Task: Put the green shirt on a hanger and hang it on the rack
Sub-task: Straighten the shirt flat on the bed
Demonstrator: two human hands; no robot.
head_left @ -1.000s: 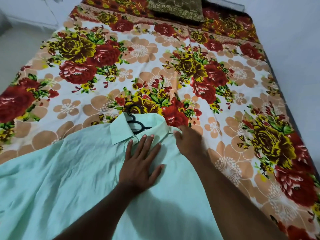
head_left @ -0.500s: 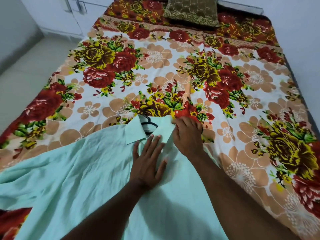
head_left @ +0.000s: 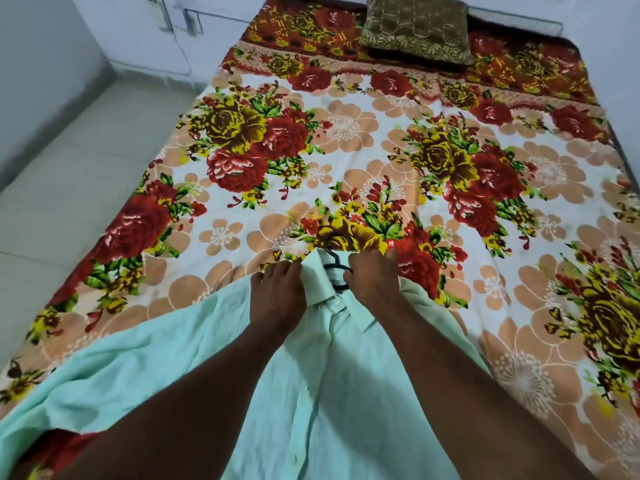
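The pale green shirt (head_left: 194, 344) lies spread on the bed, collar pointing away from me. A black hanger (head_left: 335, 258) is inside it; only its hook and neck show at the open collar. My left hand (head_left: 278, 296) grips the left side of the collar with curled fingers. My right hand (head_left: 372, 277) holds the right side of the collar, right beside the hanger's neck. The hanger's arms are hidden under the fabric. No rack is in view.
The bed wears a floral sheet (head_left: 346, 150) in red, yellow and peach. A brown patterned pillow (head_left: 415, 27) lies at the head. Pale tiled floor (head_left: 69, 188) runs along the left; white walls stand behind and to the right.
My left hand has come off the shirt front, where it lay flat, and moved up to the collar. Both hands now pinch the collar. The view has shifted right and back.
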